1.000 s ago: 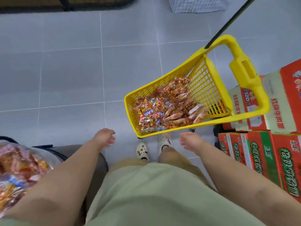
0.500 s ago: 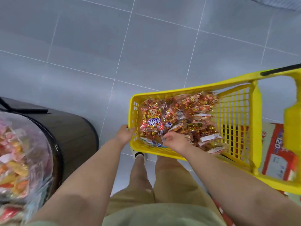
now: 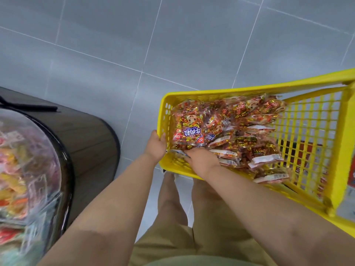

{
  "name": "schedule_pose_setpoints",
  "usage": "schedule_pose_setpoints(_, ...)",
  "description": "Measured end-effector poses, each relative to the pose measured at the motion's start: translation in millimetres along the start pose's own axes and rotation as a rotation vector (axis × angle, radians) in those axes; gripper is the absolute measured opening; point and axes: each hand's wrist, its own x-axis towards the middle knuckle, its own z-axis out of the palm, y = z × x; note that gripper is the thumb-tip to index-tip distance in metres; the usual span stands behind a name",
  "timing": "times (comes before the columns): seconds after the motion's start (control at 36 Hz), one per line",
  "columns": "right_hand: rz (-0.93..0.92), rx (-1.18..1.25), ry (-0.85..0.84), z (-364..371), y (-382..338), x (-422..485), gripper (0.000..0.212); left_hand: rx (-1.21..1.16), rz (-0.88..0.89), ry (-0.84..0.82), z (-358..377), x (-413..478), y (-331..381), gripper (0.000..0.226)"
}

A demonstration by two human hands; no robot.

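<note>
A yellow plastic shopping basket (image 3: 311, 120) stands tilted on the grey tiled floor in front of my legs. It holds several red and gold snack packets (image 3: 228, 129). My left hand (image 3: 156, 145) grips the basket's near left corner, thumb over the rim. My right hand (image 3: 201, 160) reaches inside the basket at its near edge, fingers curled down into the packets at their lower left; what the fingertips hold is hidden.
A round dark display stand (image 3: 90, 143) with a clear dome (image 3: 28, 169) over colourful sweets fills the left side. A red carton (image 3: 352, 169) shows behind the basket at the right edge. Grey floor tiles (image 3: 134, 35) stretch ahead.
Both hands came forward from above my knees to the basket. The left took hold of the rim corner and the right went down among the packets. The view leaned in closer.
</note>
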Motion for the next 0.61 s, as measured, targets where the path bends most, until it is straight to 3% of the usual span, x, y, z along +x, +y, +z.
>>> schedule_pose_setpoints(0.14,-0.070,0.222,0.199,-23,16,-20,0.031,-0.069,-0.034,-0.054,-1,1,0,0.037)
schedule_pose_setpoints(0.22,0.032,0.617,0.239,-47,22,-34,0.018,-0.094,-0.054,-0.089,-8,-4,4,0.052)
schedule_pose_setpoints(0.28,0.144,0.926,0.195,-62,22,-38,0.022,-0.091,0.011,-0.041,-14,-10,7,0.055)
schedule_pose_setpoints(0.33,0.216,1.225,0.103,-73,21,-39,0.032,-0.166,0.144,0.066,-22,-21,15,0.037)
schedule_pose_setpoints(0.39,0.224,1.411,0.039,-79,14,-33,0.022,-0.274,0.240,0.116,-30,-31,25,0.017)
schedule_pose_setpoints(0.44,0.198,1.547,0.003,-79,1,-24,0.013,-0.423,0.224,-0.002,-37,-36,31,0.005)
schedule_pose_setpoints(0.5,0.181,1.657,-0.013,-78,-11,-15,0.011,-0.522,0.175,-0.157,-45,-39,34,0.009)
schedule_pose_setpoints(0.56,0.209,1.689,-0.006,-75,-17,-4,0.028,-0.587,0.139,-0.273,-52,-37,32,0.015)
schedule_pose_setpoints(0.61,0.318,1.569,0.101,-71,-16,11,0.041,-0.626,0.105,-0.302,-57,-35,28,0.018)
